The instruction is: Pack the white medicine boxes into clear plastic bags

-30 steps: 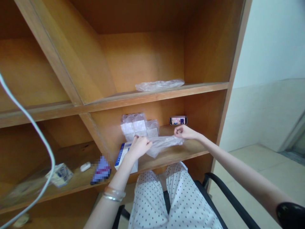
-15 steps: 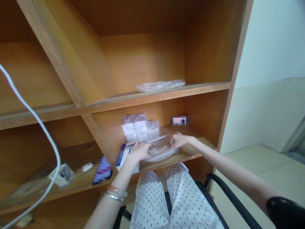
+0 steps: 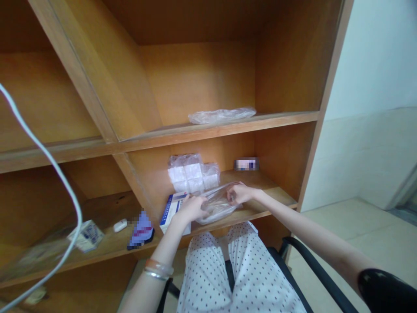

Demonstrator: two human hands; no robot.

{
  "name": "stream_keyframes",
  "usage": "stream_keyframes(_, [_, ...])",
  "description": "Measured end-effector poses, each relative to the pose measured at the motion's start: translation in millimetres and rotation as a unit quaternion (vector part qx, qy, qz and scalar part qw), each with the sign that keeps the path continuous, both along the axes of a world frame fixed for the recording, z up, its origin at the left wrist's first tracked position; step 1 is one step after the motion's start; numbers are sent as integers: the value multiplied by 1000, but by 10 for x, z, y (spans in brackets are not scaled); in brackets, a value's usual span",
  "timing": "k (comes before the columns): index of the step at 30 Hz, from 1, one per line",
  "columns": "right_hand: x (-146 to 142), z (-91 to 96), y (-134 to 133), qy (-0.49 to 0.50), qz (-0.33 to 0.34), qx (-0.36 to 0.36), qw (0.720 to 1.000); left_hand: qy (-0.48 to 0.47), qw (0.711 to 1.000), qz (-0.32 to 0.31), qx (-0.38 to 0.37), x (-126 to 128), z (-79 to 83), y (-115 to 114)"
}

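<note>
A clear plastic bag (image 3: pixel 216 211) spreads between your two hands at the front of the lower wooden shelf (image 3: pixel 278 191). Your left hand (image 3: pixel 192 208) grips its left end; your right hand (image 3: pixel 240 193) pinches its right. Left of the bag sits a blue-and-white box (image 3: pixel 172 206); behind it, plastic-wrapped white packets (image 3: pixel 189 174); above it, another crumpled plastic bag (image 3: pixel 223 115).

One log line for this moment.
left hand: at plastic bag's left side | right hand: at its right side | blue-white box: partly hidden by left hand | wrapped packs: behind bag
</note>
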State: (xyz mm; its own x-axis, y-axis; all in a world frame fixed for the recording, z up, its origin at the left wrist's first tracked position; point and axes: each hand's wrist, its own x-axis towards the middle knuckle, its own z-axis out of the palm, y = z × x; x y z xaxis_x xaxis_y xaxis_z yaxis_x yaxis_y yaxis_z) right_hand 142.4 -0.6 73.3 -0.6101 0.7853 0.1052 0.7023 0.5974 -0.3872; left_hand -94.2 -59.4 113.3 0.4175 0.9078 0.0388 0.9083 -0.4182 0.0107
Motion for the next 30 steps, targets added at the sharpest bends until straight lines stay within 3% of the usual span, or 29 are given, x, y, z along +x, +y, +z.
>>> stream_keyframes(3, [10,3,-2,21,8,4,1000,-114,982,-8,152,-36,3,-99])
stream_keyframes(6, [13,12,-9,47,3,19,999,-180,941,51,280,-73,-67,-270])
stream_keyframes(11, [-5,34,-37,79,3,48,996,-185,887,159,392,-153,-472,-564])
stream_keyframes(14, [-19,32,-44,81,0,58,995,-165,881,191,400,-190,-724,-657])
stream_keyframes(17, [-29,23,-44,92,-8,83,992,-149,886,203,390,-206,-857,-677])
stream_keyframes(23, [-47,43,-58,152,-36,160,975,-145,886,213,387,-196,-903,-658])
stream_keyframes(30, [-102,72,-90,185,-44,192,963,-154,865,218,426,-187,-1017,-678])
